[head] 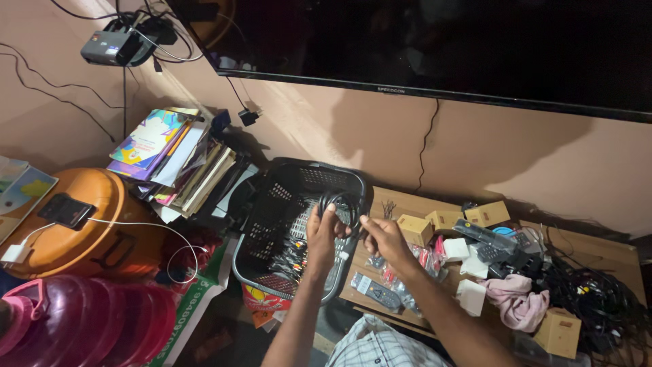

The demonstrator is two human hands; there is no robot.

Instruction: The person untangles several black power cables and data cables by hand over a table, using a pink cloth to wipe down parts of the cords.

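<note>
Over the black basket (272,204) at centre, a coiled black cable (341,204) hangs between both hands: the left hand (321,231) is closed on the loop, the right hand (384,238) pinches a strand. It looks light, limp and tangle-prone, best held by the bundled coil. Its ends are lost in shadow; the worktop (407,200) clutter to the right is hard to make out.

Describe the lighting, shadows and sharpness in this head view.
Head view: dim, warm light; the pink wall carries broad soft shadows. The wide black wall screen is near-black with faint reflections. The left hand and right hand, holding a coiled black cable over the black plastic basket, are fairly sharp; the tangled black wires at right sink into shadow.
</note>
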